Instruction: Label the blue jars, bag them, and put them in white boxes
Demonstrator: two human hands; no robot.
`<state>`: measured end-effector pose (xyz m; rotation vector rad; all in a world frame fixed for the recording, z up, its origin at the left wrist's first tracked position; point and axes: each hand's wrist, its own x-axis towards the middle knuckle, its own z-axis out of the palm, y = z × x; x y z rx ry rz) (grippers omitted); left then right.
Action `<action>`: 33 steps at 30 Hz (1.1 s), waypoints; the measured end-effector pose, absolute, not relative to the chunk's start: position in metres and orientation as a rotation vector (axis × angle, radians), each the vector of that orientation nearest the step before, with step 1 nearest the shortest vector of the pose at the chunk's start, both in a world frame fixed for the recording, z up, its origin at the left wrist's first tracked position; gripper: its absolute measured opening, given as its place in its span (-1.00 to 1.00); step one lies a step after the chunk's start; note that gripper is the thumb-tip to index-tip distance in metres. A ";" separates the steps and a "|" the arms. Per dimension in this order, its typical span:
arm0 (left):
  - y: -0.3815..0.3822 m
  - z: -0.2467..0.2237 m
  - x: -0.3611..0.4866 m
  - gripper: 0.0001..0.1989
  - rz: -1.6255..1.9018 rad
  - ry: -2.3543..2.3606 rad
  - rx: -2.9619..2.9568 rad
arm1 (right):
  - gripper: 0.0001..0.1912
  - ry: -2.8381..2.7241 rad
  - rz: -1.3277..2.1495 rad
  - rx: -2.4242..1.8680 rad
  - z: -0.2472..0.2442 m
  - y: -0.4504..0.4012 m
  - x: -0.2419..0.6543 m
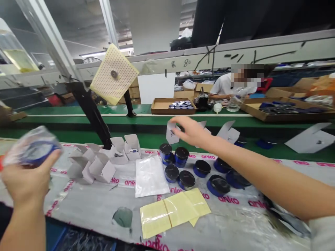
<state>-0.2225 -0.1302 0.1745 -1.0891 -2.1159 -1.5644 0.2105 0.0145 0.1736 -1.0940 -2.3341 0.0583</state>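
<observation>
At the left, my left hand (26, 181) is closed around a blue round container (40, 151) wrapped in a clear plastic bag, slightly blurred. My right hand (192, 131) reaches across to the green belt and pinches a small open white box (171, 135) at its upper edge. Under and beside the right forearm stand several blue round containers with black lids (186, 179), a few of them stacked. Open white boxes (102, 169) with small items inside are grouped between my hands. A stack of white plastic bags (151, 176) lies in the middle.
Yellow sticker sheets (172, 212) lie near the front edge. More white boxes (310, 137) stand on the green belt (146, 122). A black-wrapped post (90, 115) rises at left. Beyond the belt are cardboard trays (172, 111) and a seated person (222, 85).
</observation>
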 end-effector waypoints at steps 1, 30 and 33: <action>-0.127 0.177 -0.192 -0.30 -1.640 -2.022 -1.241 | -0.61 -2.368 0.127 -1.047 0.177 -0.002 0.201; 0.119 0.120 0.195 -0.61 -0.514 -2.575 -2.909 | -0.57 -2.088 0.079 -1.410 0.084 0.086 0.359; 0.121 0.122 0.188 -0.61 -0.505 -2.577 -2.887 | -0.68 -2.205 0.014 -1.388 0.079 0.087 0.350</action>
